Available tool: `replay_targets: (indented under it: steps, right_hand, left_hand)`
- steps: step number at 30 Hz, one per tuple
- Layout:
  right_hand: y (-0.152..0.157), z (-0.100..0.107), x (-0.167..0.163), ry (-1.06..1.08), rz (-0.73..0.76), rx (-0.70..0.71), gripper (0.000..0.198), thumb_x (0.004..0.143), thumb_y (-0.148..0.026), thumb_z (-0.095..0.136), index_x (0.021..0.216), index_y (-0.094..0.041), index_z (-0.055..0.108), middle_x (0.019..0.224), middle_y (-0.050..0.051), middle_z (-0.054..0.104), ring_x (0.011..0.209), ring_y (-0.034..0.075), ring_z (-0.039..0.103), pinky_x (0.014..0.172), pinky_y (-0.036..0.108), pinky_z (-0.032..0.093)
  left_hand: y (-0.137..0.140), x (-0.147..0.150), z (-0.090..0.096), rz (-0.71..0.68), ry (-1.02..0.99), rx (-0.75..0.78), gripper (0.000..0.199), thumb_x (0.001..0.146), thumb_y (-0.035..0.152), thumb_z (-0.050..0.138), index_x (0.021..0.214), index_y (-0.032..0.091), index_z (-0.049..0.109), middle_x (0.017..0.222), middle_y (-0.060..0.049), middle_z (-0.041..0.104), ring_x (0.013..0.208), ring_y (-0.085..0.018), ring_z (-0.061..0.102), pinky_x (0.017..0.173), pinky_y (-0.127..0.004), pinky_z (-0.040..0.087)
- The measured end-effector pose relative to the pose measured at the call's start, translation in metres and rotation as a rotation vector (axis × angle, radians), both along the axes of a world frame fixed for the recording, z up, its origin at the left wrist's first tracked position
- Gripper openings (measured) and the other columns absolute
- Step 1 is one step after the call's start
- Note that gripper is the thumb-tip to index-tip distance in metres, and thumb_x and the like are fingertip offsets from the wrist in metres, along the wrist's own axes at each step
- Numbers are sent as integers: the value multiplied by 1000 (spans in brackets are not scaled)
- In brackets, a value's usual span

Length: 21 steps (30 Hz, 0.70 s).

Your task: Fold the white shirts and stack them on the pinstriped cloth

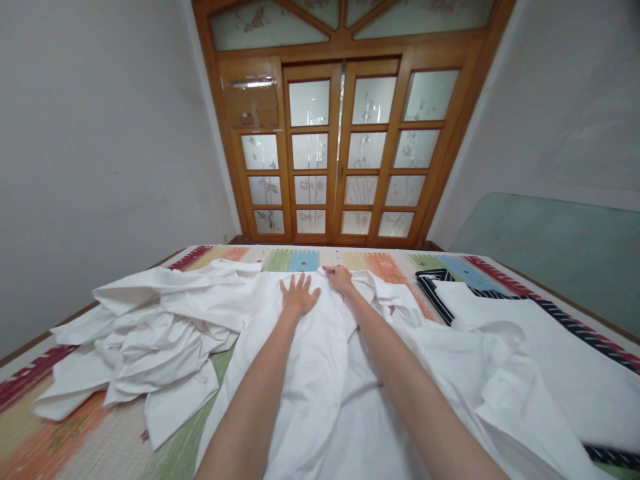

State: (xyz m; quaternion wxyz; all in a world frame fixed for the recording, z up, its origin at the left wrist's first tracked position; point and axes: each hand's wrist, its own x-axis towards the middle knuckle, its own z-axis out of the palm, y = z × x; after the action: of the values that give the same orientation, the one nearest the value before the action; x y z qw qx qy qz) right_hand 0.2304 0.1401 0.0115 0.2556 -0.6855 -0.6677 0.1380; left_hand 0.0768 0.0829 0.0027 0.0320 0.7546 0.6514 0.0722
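A white shirt (320,360) lies spread over the table in front of me, its far end near the table's back edge. My left hand (300,295) rests flat on its upper part, fingers spread. Just right of it, my right hand (338,277) is closed at the shirt's far edge, with the fingers pinching the cloth there. Loose folds of the shirt gather to the right of my right wrist, and one side stretches out to the right under my forearm.
Crumpled white clothes (155,340) lie at the left. On the right is a folded white cloth with black striped edging (560,360). A colourful patterned tablecloth (125,440) covers the table. Behind stand wooden glass-paned doors (333,180); a pale green panel (560,247) leans at the right wall.
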Motion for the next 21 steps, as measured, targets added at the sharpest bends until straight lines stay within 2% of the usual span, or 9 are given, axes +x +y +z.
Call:
replay_targets:
  steps: [4,7,9,12,16,21]
  right_hand:
    - [-6,3,-2,-94,-2,-27,40,94,-24,44,130,-30,61,131,3,64,127,20,52,102,33,38]
    - [-16,4,0,-219,62,-8,42,97,-26,38,134,-31,57,137,3,59,130,22,46,104,38,36]
    - [-26,3,1,-301,119,12,44,99,-28,34,139,-29,53,146,4,50,132,24,42,106,40,34]
    - [-44,1,4,-379,154,4,50,100,-29,28,147,-20,40,158,8,30,139,25,33,111,41,28]
    - [-70,-1,7,-398,153,-75,60,100,-37,23,153,-7,25,161,12,15,147,24,18,117,38,16]
    - [-109,-1,11,-381,125,-123,68,100,-45,23,153,-3,22,161,14,14,149,26,13,118,39,11]
  left_hand:
    - [0,1,2,42,-10,-11,74,90,66,17,152,27,27,161,-4,20,148,-34,12,116,-65,3]
    - [1,1,3,49,-18,-16,75,89,67,18,152,26,27,161,-4,19,149,-34,12,116,-64,4]
    - [1,1,3,53,-21,-24,75,90,66,18,152,27,27,161,-4,19,149,-34,12,116,-64,4]
    - [1,2,5,57,-24,-38,75,90,66,18,153,26,26,162,-4,18,149,-33,10,117,-62,3]
    - [-1,1,7,66,-26,-38,76,90,66,17,153,25,26,162,-5,18,149,-33,12,118,-60,5]
    - [-2,0,6,89,-14,-14,75,91,64,17,153,22,28,161,-8,21,148,-32,15,119,-56,11]
